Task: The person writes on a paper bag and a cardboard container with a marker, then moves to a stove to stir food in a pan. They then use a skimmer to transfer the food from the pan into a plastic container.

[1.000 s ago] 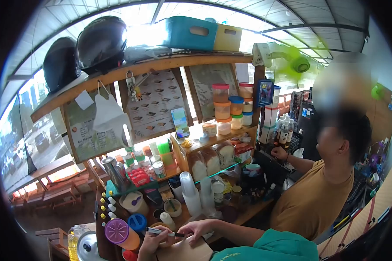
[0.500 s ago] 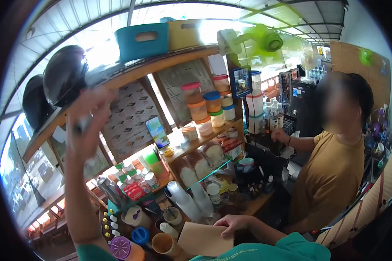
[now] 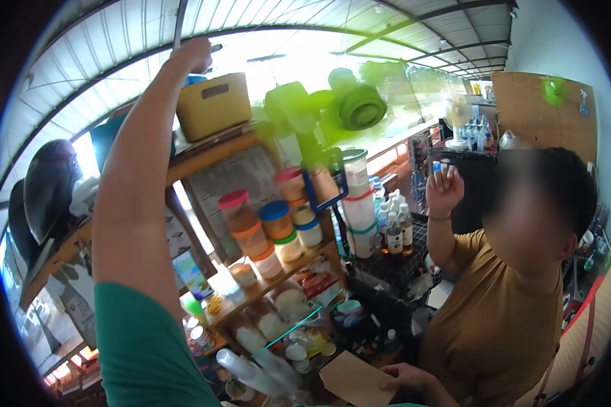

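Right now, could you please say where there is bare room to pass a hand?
A hand could probably pass through the open air above the bin, beside the left hand and beneath the roof. Tubs crowd the shelf; cups crowd the paper's left.

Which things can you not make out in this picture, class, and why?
Head view:
Pen: mostly hidden by the left hand.
Paper, in the right hand: underside hidden by its upper face.
Basket: inside mostly hidden by its front wall.
Bottles: label print too small.
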### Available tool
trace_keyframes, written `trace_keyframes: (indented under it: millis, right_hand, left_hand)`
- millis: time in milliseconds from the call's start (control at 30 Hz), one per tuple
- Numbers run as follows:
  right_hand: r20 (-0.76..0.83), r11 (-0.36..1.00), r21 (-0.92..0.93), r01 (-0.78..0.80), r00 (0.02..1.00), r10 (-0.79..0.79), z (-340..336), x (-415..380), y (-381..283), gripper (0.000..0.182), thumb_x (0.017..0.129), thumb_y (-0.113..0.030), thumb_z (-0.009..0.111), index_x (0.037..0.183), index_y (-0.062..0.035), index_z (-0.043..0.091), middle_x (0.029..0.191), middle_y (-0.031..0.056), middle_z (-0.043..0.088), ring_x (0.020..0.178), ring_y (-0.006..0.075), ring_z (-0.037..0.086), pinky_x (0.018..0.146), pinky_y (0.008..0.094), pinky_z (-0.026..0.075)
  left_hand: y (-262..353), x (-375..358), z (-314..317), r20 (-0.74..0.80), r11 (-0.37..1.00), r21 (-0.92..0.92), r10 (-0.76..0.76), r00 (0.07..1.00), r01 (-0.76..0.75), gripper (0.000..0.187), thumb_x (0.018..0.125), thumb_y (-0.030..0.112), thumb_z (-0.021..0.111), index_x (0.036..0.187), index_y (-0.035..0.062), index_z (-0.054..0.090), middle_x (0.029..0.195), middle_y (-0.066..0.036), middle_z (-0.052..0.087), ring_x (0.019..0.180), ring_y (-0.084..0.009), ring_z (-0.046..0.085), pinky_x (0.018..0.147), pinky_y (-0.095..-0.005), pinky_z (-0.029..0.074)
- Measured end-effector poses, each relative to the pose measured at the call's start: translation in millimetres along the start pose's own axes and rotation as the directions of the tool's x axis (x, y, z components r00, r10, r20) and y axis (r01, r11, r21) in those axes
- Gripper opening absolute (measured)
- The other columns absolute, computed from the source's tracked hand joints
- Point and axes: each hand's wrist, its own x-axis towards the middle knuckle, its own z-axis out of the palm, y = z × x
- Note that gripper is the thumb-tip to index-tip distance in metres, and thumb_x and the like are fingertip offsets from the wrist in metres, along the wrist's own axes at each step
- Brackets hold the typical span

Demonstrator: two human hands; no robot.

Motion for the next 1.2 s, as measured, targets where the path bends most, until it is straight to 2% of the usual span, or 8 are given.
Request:
trace_keyframes:
  millis: [233,567,600,633,667,700,833,1200]
  right_hand:
    - [-0.175,0.982,0.19,-0.011,0.984,0.045,-20.5,-18.6,44.1,0.07,0.079,-0.027,0.084,0.136,0.0014,0.054,0.123,0.0071,0.064,0.112,0.0172,0.061,0.099,0.032,0.047]
    - [-0.228,0.927,0.37,0.063,0.973,0.025,11.7,-15.3,59.4,0.065,0.082,-0.023,0.082,0.135,0.0022,0.053,0.123,0.0082,0.063,0.111,0.0181,0.062,0.099,0.0332,0.048]
    - [-0.228,0.926,0.372,0.067,0.973,0.021,14.6,-16.5,60.1,0.065,0.082,-0.023,0.082,0.135,0.0022,0.053,0.123,0.0082,0.063,0.111,0.0181,0.062,0.099,0.0332,0.048]
    - [-0.241,0.917,0.395,0.056,0.969,0.045,17.7,-19.1,59.4,0.064,0.082,-0.022,0.082,0.135,0.0021,0.054,0.123,0.008,0.063,0.111,0.0178,0.062,0.099,0.0332,0.048]
    - [-0.255,0.908,0.416,0.048,0.965,0.066,19.7,-20.9,57.5,0.063,0.083,-0.022,0.082,0.134,0.002,0.054,0.123,0.0078,0.063,0.111,0.0175,0.062,0.099,0.0331,0.048]
    - [-0.259,0.908,0.416,0.054,0.964,0.062,21.4,-22.4,56.4,0.063,0.083,-0.022,0.082,0.134,0.002,0.054,0.123,0.0078,0.063,0.111,0.0175,0.062,0.099,0.0331,0.048]
    - [-0.247,0.875,0.476,0.083,0.968,0.043,33.1,-34.7,40.3,0.061,0.083,-0.02,0.081,0.134,0.0019,0.055,0.122,0.0077,0.064,0.11,0.0173,0.062,0.098,0.0332,0.049]
    - [-0.178,0.95,0.309,0.052,0.984,0.004,8.1,-32.6,53.1,0.062,0.082,-0.017,0.081,0.134,0.0008,0.054,0.12,0.0086,0.064,0.108,0.0184,0.064,0.095,0.0349,0.052]
  left_hand:
    - [39.6,22.9,29.5,0.315,0.999,0.036,-0.018,0.949,0.007,0.06,0.089,0.013,0.055,0.148,0.0253,0.047,0.145,-0.014,0.051,0.132,-0.0291,0.052,0.11,-0.0398,0.045]
    - [-4.0,77.9,87.5,0.285,0.955,0.015,0.279,0.917,-0.296,0.026,0.085,0.014,0.059,0.099,-0.0056,0.071,0.094,-0.023,0.072,0.082,-0.0337,0.071,0.079,-0.0397,0.057]
    - [5.3,69.8,82.8,0.224,0.893,-0.388,-0.15,0.963,0.229,0.021,0.085,0.012,0.059,0.089,-0.0022,0.073,0.09,-0.024,0.072,0.081,-0.0338,0.071,0.074,-0.0405,0.058]
    - [-14.8,95.4,105.4,0.165,0.783,-0.581,-0.154,0.974,0.222,0.017,0.083,0.011,0.061,0.084,-0.0003,0.073,0.088,-0.024,0.072,0.08,-0.0339,0.072,0.071,-0.042,0.058]
    - [-43.6,122.8,113.9,0.029,0.987,-0.03,0.162,0.986,-0.161,0.016,0.083,0.01,0.061,0.086,-0.0006,0.073,0.088,-0.024,0.072,0.08,-0.034,0.072,0.072,-0.0429,0.058]
    - [-60.0,138.5,116.2,0.097,0.71,0.545,0.475,0.874,-0.446,0.015,0.082,0.009,0.062,0.087,-0.0008,0.073,0.088,-0.025,0.071,0.081,-0.034,0.072,0.074,-0.0437,0.059]
    - [-48.1,116.6,77.7,-0.386,0.855,-0.517,-0.277,0.88,0.041,0.041,0.08,0.024,0.053,0.109,-0.0018,0.066,0.113,-0.028,0.066,0.107,-0.0445,0.063,0.094,-0.0497,0.05]
    - [-52.6,-37.0,-112.6,-0.638,0.889,-0.454,-0.372,0.674,0.061,0.032,0.086,0.016,0.052,0.109,-0.0032,0.062,0.1,-0.022,0.07,0.092,-0.0341,0.069,0.079,-0.0406,0.054]
